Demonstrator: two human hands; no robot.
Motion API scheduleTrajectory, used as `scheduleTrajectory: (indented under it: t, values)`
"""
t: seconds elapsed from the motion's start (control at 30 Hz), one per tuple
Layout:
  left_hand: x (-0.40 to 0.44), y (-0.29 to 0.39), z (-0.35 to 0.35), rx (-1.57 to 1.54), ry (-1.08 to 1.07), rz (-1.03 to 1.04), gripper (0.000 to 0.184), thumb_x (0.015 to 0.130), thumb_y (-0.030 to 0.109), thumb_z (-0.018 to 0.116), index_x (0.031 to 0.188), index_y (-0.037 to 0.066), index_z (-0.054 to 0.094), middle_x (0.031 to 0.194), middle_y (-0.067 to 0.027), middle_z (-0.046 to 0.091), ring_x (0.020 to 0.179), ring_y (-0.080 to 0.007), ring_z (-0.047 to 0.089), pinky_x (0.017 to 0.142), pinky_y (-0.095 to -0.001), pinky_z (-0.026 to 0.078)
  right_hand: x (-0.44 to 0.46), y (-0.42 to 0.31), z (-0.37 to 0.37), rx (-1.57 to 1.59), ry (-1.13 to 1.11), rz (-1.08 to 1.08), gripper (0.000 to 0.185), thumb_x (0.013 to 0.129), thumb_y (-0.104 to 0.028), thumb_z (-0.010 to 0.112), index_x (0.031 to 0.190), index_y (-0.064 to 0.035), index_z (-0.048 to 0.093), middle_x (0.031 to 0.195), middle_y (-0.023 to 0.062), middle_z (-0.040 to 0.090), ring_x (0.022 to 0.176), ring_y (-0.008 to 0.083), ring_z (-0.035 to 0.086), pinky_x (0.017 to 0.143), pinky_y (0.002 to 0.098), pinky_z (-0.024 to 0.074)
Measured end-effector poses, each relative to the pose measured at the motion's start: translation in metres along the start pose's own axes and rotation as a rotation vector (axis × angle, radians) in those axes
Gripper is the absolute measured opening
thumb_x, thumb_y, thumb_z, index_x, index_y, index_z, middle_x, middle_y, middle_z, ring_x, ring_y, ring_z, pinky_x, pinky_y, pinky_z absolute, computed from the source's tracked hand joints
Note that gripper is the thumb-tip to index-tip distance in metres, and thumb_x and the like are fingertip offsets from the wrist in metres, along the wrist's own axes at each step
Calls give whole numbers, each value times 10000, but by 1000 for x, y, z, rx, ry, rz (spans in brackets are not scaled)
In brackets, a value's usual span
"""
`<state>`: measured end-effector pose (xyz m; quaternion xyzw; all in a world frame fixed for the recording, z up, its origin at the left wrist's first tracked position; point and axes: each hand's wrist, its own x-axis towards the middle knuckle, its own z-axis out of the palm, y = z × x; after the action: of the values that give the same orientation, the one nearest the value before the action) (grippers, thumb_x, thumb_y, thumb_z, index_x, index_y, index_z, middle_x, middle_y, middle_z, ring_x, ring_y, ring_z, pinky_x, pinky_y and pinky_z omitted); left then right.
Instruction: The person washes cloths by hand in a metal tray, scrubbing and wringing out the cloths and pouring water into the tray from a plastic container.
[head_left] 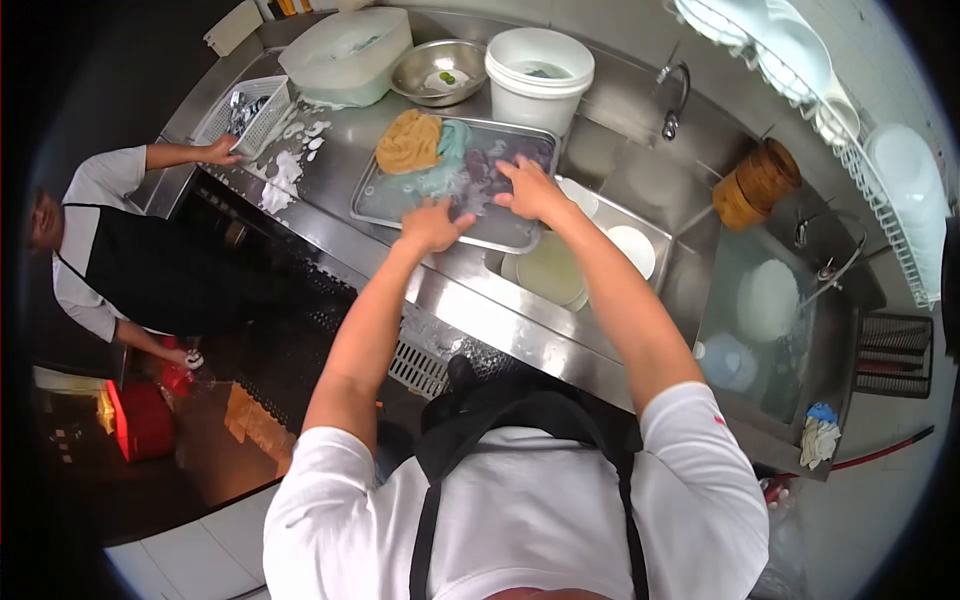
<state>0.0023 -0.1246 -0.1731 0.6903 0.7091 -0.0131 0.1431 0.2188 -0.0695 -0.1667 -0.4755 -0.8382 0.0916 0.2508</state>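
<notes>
A shallow metal tray (375, 195) holding sudsy water lies across the counter and the edge of the sink. In it are a bunched orange-yellow cloth (408, 142), a teal cloth (453, 143) and a greyish-purple cloth (484, 180). My left hand (434, 224) is at the tray's near side, fingers spread, nothing in it. Over the right part of the tray is my right hand (532, 190), fingers apart, close to the purple cloth. Whether its fingertips touch that cloth I cannot tell.
Plates (550, 268) sit in the sink below the tray. Behind stand a white bucket (540, 100), a steel bowl (437, 72) and a plastic tub (345, 60). A co-worker at left touches a white basket (265, 120). A wooden block (757, 183) and faucet (678, 95) are right.
</notes>
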Motion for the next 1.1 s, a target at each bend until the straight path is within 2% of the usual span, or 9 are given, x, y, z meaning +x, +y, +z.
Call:
scheduleTrajectory:
  t: [0.13,0.23,0.53,0.67,0.73,0.9,0.93,1.03,1.1]
  values:
    - [-3,-3,-15,-75,-135,52,842,849,707,449,1440,110,410,1413,-226,462,1292,-364,468,1045,-459,386,50,11,47,-266,-378,240,460,857,-180,624,1314,-181,565,1415,250,423,1194,487,494,1025,473,426]
    - [-6,-2,-28,-67,-154,53,833,847,682,484,1435,96,417,1428,-211,451,1318,-356,438,1050,-444,387,55,-7,74,-173,-244,551,506,814,-139,633,1316,-156,566,1381,253,472,1176,448,536,996,473,453]
    - [29,-11,-46,-324,-290,-13,748,794,554,682,1304,28,529,1358,-219,514,1278,-337,480,1009,-416,426,122,-33,-34,448,-107,467,450,650,-61,821,1062,13,653,915,93,685,813,183,644,745,323,530]
    - [41,24,-41,-620,509,212,724,753,432,780,1254,-18,513,1217,-204,613,1142,-351,579,957,-417,457,143,-103,-131,591,-31,348,461,666,-36,786,1088,26,610,894,94,658,787,179,635,715,330,534]
    - [69,37,-40,-883,402,305,655,787,364,763,1258,-10,505,1161,-202,633,1087,-357,603,936,-412,464,150,-130,-162,705,95,368,686,672,11,772,1292,58,481,1007,209,640,774,257,634,669,392,525]
    - [106,38,-9,-1060,556,268,400,900,171,641,1256,41,514,1059,-177,657,975,-287,633,858,-382,484,168,-130,-217,1053,162,302,745,741,62,688,1383,91,312,960,194,616,797,269,659,652,381,569]
    - [103,27,-12,-1195,554,254,354,912,167,627,1224,28,534,1043,-153,658,949,-246,621,845,-364,481,168,-124,-215,972,269,276,397,804,-102,641,1133,114,583,841,185,639,712,218,602,609,363,491]
    - [91,-18,-33,-1342,571,129,254,1010,213,493,1096,-6,589,1027,-66,633,929,-130,549,852,-286,438,151,-95,-226,949,187,373,744,723,70,684,1375,101,326,982,200,610,784,264,649,635,380,553]
    - [95,-58,-33,-1119,719,122,317,985,305,521,1060,11,613,931,-153,666,851,-259,614,789,-353,472,146,-66,-205,929,162,441,779,710,82,690,1391,93,312,993,204,605,767,269,640,567,400,525]
